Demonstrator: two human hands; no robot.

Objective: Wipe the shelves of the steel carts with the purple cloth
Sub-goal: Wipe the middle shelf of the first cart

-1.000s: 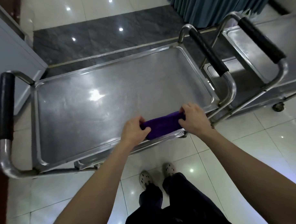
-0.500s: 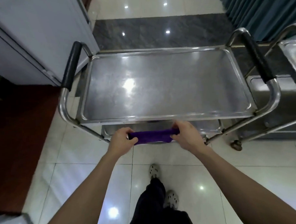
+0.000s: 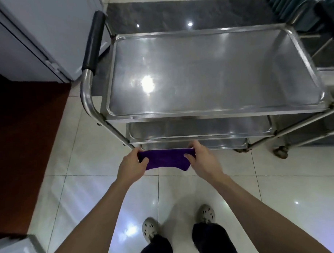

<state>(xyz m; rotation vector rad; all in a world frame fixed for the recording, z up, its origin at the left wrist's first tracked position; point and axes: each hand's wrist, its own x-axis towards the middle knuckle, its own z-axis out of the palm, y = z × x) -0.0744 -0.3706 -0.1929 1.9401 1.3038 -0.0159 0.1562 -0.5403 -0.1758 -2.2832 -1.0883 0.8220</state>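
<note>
we hold the purple cloth (image 3: pixel 163 160) stretched between both hands, in the air just in front of the steel cart (image 3: pixel 209 113), low by its bottom shelf (image 3: pixel 193 145) and, as far as we can tell, touching no shelf. our left hand (image 3: pixel 132 164) pinches one end, fingers curled round it; our right hand (image 3: pixel 201 157) grips the other end the same way.

the risks we judge from here:
- the cloth is bunched into a narrow band, so a pass may leave streaks unwiped.
- the lower shelves sit tucked under the top shelf (image 3: pixel 207 72), so reaching in may knock our knuckles on a rim.
- the cart stands on a castor (image 3: pixel 280 152) on glossy tiles; a firm push may roll it into the second cart (image 3: pixel 329 79) just beside it.
</note>
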